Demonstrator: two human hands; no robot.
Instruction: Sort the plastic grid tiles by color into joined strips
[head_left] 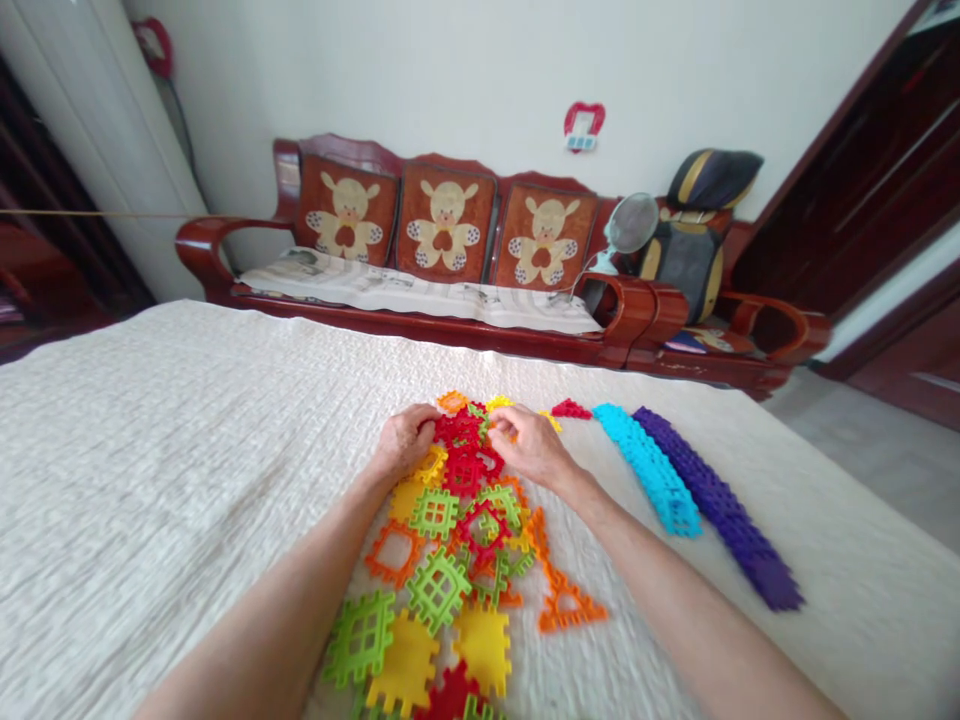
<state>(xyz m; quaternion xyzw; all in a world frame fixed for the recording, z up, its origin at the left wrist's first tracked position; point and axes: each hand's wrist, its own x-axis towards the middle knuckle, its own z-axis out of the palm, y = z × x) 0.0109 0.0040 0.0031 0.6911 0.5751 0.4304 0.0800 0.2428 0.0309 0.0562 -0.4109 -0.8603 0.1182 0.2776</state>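
Note:
A heap of flat plastic lattice pieces (450, 560) in red, green, yellow and orange lies on a cream quilted cover (150, 470). My left hand (403, 442) and my right hand (526, 442) are both at the far end of the heap, fingers curled. Between them sits a cluster of red pieces (461, 432), pinched from both sides. An orange triangle piece (566, 605) lies at the heap's right edge.
A joined blue strip (652, 470) and a joined purple strip (720, 505) lie side by side to the right. A lone red piece (571, 409) rests beyond my right hand. A dark wooden bench (420, 250) with bear cushions stands against the far wall.

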